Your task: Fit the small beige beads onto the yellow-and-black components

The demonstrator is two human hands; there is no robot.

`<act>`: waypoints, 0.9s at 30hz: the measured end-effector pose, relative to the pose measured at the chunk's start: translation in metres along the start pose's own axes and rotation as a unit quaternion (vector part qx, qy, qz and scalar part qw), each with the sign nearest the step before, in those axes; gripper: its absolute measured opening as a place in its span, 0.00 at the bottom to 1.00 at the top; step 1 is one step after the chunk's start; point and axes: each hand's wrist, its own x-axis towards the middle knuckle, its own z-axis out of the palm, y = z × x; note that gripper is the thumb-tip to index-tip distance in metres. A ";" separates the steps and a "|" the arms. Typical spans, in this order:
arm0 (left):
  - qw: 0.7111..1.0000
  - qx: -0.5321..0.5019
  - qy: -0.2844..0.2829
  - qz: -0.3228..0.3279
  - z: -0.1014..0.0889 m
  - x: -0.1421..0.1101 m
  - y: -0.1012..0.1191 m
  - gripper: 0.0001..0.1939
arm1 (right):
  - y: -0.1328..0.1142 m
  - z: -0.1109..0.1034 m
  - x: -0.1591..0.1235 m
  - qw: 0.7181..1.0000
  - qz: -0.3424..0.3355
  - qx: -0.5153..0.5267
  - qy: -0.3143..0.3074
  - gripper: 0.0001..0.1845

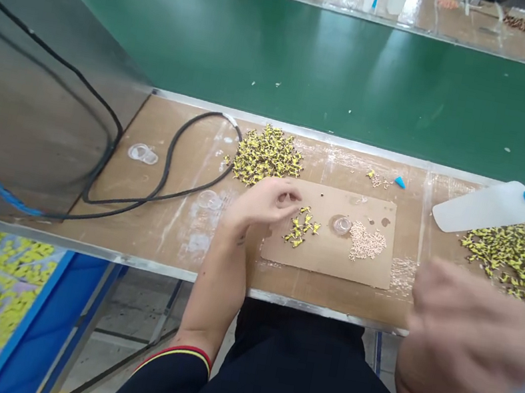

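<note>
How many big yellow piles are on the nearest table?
2. The left pile is just past the left hand; the right pile is by the bottle. The yellow bunch on the board is small, so not counted.

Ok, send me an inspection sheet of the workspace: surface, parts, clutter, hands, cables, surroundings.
Surface: brown benchtop, whitish smears; flat board lies on it.
Job's things: on the board, yellow-and-dark pieces, clear cup, pale pieces.
Clutter: bottle on its side; loose blue cap.
Hands: left hand at the board's left end; right hand blurred, right of the board. Cannot tell whether either holds anything.
Cables: black cable looped on the bench's left.
Surroundings: green panel behind; blue bin lower left.
</note>
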 end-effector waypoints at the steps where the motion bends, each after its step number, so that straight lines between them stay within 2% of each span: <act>1: 0.999 0.003 -0.031 0.001 0.003 0.000 0.001 0.09 | 0.023 -0.008 0.004 0.999 0.033 -0.026 -0.024 0.09; 2: 0.999 0.013 -0.049 -0.003 0.006 0.001 0.000 0.10 | 0.046 -0.014 0.007 0.995 0.070 -0.058 -0.051 0.07; 5: 0.996 0.060 -0.057 -0.026 0.020 0.005 -0.003 0.13 | 0.109 -0.014 0.004 0.972 0.173 -0.151 -0.051 0.09; 8: 0.993 0.094 -0.060 -0.045 0.033 0.008 -0.007 0.12 | 0.141 -0.001 -0.010 0.957 0.222 -0.153 -0.109 0.07; 14: 0.992 0.092 -0.075 -0.041 0.035 0.010 -0.011 0.09 | 0.149 0.023 -0.014 0.918 0.275 -0.220 -0.183 0.08; 18: 0.996 0.069 -0.037 -0.045 0.030 0.010 -0.008 0.06 | 0.150 0.030 -0.009 0.901 0.293 -0.247 -0.201 0.08; 21: 0.997 0.029 0.037 -0.055 0.028 0.010 -0.001 0.07 | 0.152 0.029 -0.009 0.907 0.277 -0.242 -0.205 0.08; 24: 0.993 -0.023 0.107 -0.040 0.026 0.010 0.008 0.10 | 0.154 0.021 -0.012 0.925 0.262 -0.203 -0.183 0.08; 27: 0.988 -0.078 0.132 0.007 0.025 0.010 0.020 0.07 | 0.155 0.013 -0.014 0.942 0.249 -0.171 -0.144 0.10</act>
